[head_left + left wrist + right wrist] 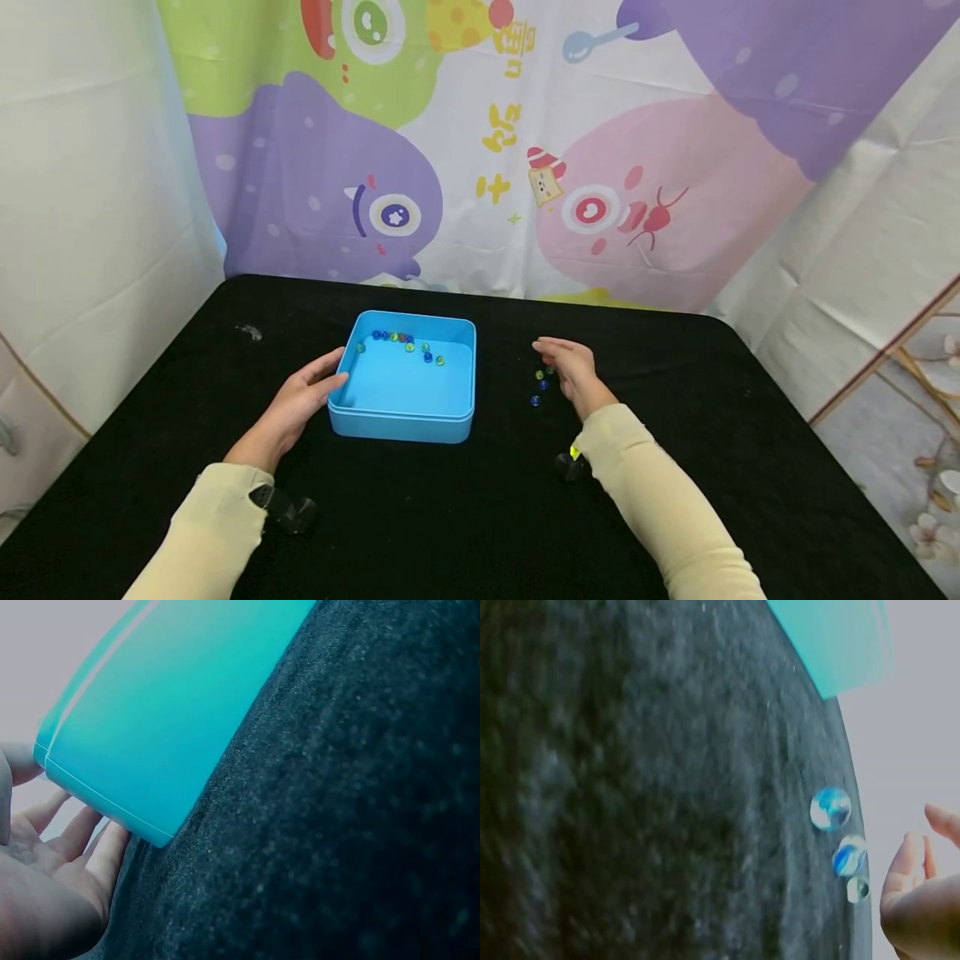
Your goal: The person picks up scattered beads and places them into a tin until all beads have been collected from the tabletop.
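A blue square box with several glass marbles on its floor stands on the black table. At the box's left wall my left hand holds on, thumb at the rim and fingers along the outer side; the left wrist view shows those fingers against the wall. My right hand is to the right of the box, fingers loosely bent over a few loose blue and yellow-green marbles. In the right wrist view its thumb and fingertips are apart, and no marble shows between them.
Black cloth covers the table. Toward the far left lies a small clear scrap. A printed curtain hangs behind the far edge, with white cloth at both sides. Black wrist devices are on both forearms.
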`<action>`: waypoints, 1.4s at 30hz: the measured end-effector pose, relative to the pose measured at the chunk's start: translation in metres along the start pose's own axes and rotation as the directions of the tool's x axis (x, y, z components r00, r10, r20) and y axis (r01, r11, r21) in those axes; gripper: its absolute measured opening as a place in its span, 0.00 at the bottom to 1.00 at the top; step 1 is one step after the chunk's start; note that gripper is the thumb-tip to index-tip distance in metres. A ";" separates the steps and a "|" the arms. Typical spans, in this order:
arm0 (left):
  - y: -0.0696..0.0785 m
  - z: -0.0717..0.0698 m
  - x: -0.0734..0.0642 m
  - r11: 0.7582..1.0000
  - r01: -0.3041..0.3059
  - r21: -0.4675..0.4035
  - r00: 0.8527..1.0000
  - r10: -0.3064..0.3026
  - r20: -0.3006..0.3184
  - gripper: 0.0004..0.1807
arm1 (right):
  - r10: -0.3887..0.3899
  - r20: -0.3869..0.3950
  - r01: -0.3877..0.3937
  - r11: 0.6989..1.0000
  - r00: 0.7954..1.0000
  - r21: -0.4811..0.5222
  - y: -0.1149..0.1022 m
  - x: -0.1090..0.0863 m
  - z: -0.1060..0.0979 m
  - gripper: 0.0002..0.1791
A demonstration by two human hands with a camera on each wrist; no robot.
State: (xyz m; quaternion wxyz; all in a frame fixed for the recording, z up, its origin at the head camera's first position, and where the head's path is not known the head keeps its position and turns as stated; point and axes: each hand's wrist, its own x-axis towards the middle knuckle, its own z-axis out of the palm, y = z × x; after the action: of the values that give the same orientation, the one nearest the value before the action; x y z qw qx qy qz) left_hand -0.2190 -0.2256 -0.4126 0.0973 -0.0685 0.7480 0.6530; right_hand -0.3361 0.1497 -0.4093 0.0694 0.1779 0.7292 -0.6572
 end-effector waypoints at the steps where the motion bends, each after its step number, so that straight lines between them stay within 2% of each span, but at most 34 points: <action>1: 0.000 0.000 0.000 1.000 -0.002 -0.001 1.000 0.002 0.001 0.34 | -0.003 0.001 0.003 1.000 1.000 0.005 0.000 -0.002 0.001 0.21; 19: 0.003 0.004 0.002 1.000 0.014 0.012 1.000 -0.014 0.002 0.35 | -0.099 0.059 0.095 0.993 0.993 0.072 -0.004 -0.025 0.012 0.22; 24: 0.002 0.004 0.000 1.000 0.008 0.018 1.000 -0.008 0.006 0.35 | -0.142 0.074 0.138 0.988 0.987 0.062 -0.005 -0.034 0.019 0.21; 42: 0.001 0.003 0.000 1.000 0.010 -0.011 1.000 -0.010 -0.003 0.34 | -0.214 0.159 0.201 0.975 0.964 0.092 -0.013 -0.054 0.043 0.17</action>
State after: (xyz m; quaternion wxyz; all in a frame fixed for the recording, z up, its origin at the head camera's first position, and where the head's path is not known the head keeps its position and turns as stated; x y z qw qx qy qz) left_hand -0.2188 -0.2225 -0.4119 0.0991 -0.0738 0.7443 0.6563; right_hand -0.2963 0.0974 -0.3850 0.0547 0.0470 0.7100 -0.7005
